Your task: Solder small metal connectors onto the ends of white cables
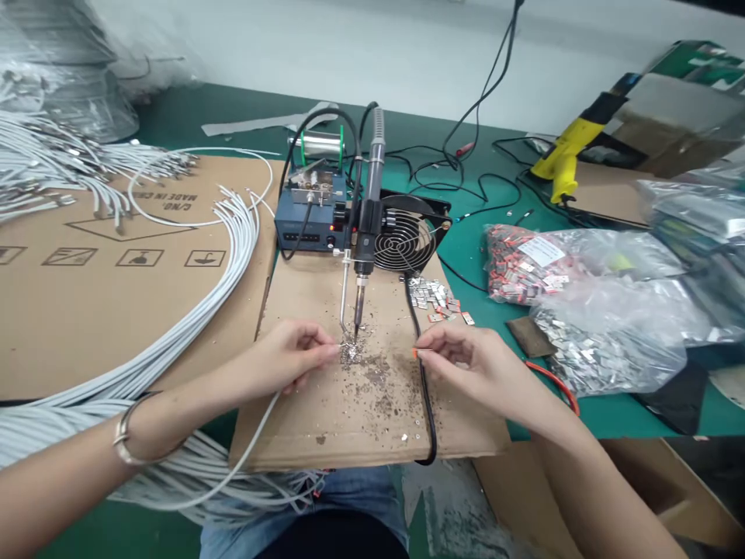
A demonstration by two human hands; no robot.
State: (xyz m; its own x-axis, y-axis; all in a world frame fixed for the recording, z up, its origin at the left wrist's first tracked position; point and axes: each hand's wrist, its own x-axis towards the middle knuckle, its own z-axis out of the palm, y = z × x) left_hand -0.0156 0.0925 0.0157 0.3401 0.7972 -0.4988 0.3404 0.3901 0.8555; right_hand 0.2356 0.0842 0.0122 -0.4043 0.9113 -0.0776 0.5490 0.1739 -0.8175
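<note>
Blue denim trousers (365, 497) and a dark garment (331, 537) show at the bottom edge, closest to the camera. Of two clear plastic bags at the right, the farther bag (524, 268) holds many orange-and-silver connector pieces, and the nearer bag (611, 341) holds loose silver metal parts. The left hand (296, 353) has thumb and fingers pinched on a thin white round cable (252, 448); the cable climbs from the lower left, and its tip points right, just beside the tip of a grey-and-black soldering iron (365, 233) that points down. The right hand (459, 357) grips a small flat orange-ended piece (415, 353) between thumb and fingers, its long axis roughly left to right, orange end leftward. Both hands are over a brown cardboard sheet (303, 293) strewn with metallic specks, laid on a green tabletop (233, 105). Behind runs a pale wall (361, 46).
</note>
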